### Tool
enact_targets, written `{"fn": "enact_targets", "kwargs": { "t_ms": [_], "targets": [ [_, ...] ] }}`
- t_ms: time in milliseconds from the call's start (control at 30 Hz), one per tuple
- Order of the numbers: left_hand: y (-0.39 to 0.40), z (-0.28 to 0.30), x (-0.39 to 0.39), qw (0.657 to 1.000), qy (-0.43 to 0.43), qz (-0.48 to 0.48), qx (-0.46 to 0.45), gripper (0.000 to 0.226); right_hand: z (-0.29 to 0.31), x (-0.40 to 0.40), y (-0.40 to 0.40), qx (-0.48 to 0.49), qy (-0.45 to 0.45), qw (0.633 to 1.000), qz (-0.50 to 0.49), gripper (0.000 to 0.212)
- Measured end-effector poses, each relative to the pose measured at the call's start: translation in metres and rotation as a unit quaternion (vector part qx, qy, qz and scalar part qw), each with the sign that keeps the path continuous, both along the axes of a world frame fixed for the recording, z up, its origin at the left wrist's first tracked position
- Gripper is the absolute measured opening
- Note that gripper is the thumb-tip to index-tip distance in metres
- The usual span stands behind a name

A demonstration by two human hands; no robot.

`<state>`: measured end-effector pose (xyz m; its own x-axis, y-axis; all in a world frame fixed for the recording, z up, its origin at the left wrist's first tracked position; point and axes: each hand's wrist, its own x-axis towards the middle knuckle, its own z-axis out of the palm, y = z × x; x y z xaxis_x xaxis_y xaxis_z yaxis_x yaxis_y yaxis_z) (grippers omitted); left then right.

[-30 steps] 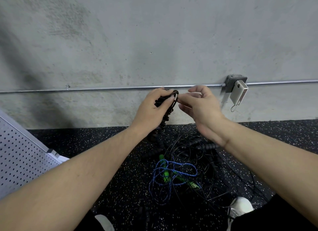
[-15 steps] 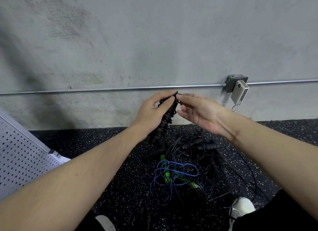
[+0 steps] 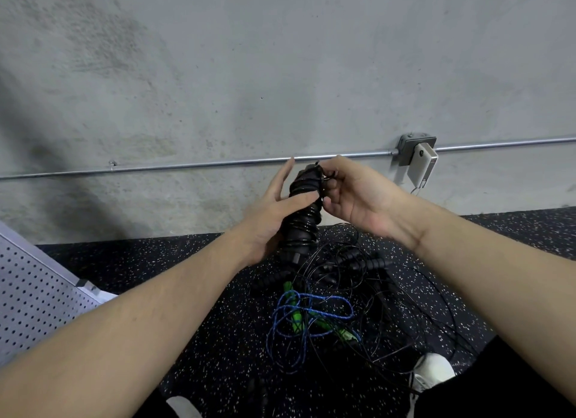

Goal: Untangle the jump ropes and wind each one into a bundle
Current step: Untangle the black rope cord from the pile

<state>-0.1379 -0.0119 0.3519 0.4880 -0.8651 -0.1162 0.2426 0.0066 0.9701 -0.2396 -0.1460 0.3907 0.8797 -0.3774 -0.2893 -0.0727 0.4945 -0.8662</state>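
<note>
At the far left a perforated metal panel [image 3: 34, 296] leans in over the speckled black floor [image 3: 174, 271]. Your left hand [image 3: 268, 218] cradles the black jump rope bundle [image 3: 304, 212] from the left, fingers nearly straight and slightly spread, thumb laid across the ribbed coils; the bundle stands tilted, raised above the floor. Your right hand [image 3: 358, 196] meets it at the top right, thumb and forefinger pinching a thin black cord end at the bundle's upper tip, the other fingers curled. Below them a tangle of black ropes [image 3: 358, 262] lies on the floor, with a blue rope [image 3: 311, 311] and its green handles [image 3: 296, 316] looped in it. A white shoe [image 3: 433, 372] shows at lower right. On the concrete wall, a conduit pipe [image 3: 187, 165] runs to a junction box [image 3: 411, 149].
</note>
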Motion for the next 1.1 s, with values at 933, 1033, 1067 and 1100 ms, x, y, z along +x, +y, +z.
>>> {"fn": "enact_targets", "kwargs": {
  "t_ms": [933, 1033, 1067, 1100],
  "targets": [
    [-0.007, -0.017, 0.012, 0.695, -0.668, 0.054, 0.260, 0.093, -0.018, 0.010, -0.016, -0.081, 0.156, 0.983, -0.057, 0.041],
    [-0.010, -0.019, 0.008, 0.661, -0.680, 0.038, 0.315, 0.093, -0.024, 0.010, -0.015, -0.114, 0.174, 0.977, -0.046, 0.038],
    [-0.011, -0.019, 0.009, 0.661, -0.674, 0.032, 0.329, 0.093, -0.025, 0.011, -0.012, -0.130, 0.178, 0.974, -0.046, 0.037],
    [-0.012, -0.018, 0.010, 0.669, -0.660, 0.023, 0.342, 0.094, -0.027, 0.013, -0.010, -0.143, 0.178, 0.972, -0.049, 0.036]
  ]
}}
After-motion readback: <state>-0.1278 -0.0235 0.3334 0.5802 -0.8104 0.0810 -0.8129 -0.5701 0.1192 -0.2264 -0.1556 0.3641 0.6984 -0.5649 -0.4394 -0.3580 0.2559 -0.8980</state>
